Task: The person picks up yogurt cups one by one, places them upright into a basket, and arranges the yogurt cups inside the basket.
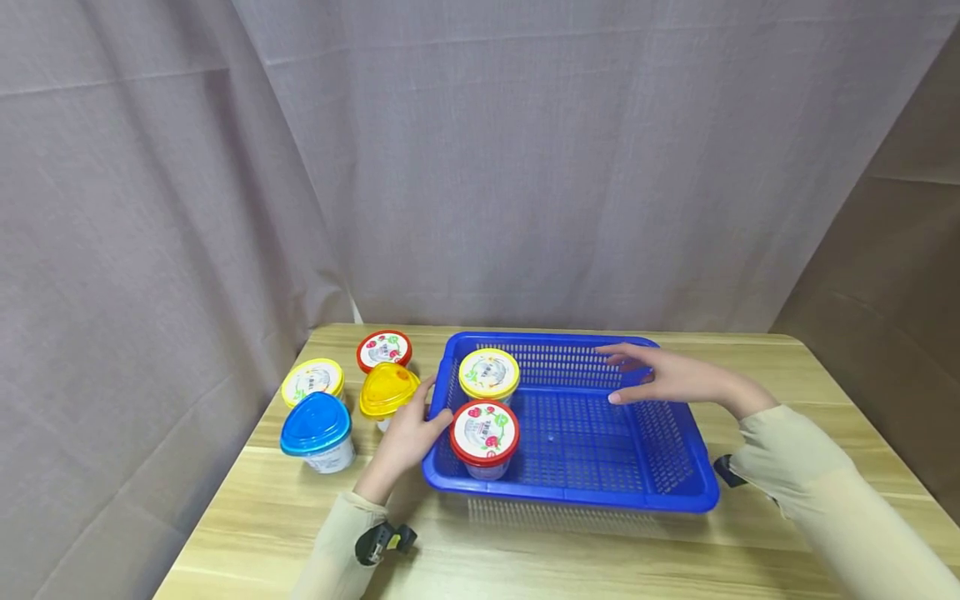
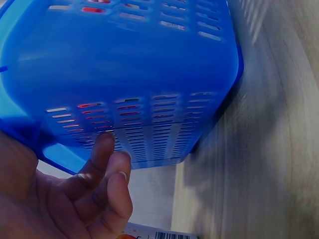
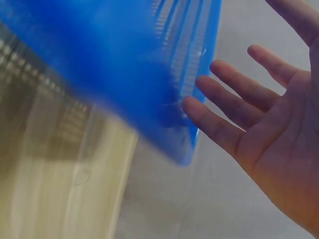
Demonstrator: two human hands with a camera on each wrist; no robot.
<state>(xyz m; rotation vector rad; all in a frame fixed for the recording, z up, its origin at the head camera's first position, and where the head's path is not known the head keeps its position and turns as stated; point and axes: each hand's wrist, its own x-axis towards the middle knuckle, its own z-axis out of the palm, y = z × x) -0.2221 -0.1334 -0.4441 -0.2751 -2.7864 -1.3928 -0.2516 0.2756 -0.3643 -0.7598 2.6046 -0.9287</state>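
A blue plastic basket (image 1: 555,493) with slotted walls is on the wooden table. My left hand (image 1: 405,437) holds its left rim, thumb over the edge and fingers against the outer wall (image 2: 124,74). Inside, at the left end, a yellow-lided tub (image 1: 489,372) stands behind a red-lidded tub (image 1: 484,431), both with printed round tops. Above the basket's right part, my right hand (image 1: 678,379) hovers with fingers spread and nothing in its grasp. In the right wrist view its fingers (image 3: 214,124) overlap the basket's edge.
Left of the basket stand more tubs: one with a blue three-sided lid (image 1: 317,425), one with a yellow three-sided lid (image 1: 388,390), one with a round yellow lid (image 1: 313,379) and one with a round red lid (image 1: 384,351). A grey curtain (image 1: 525,167) hangs behind the table (image 1: 247,533).
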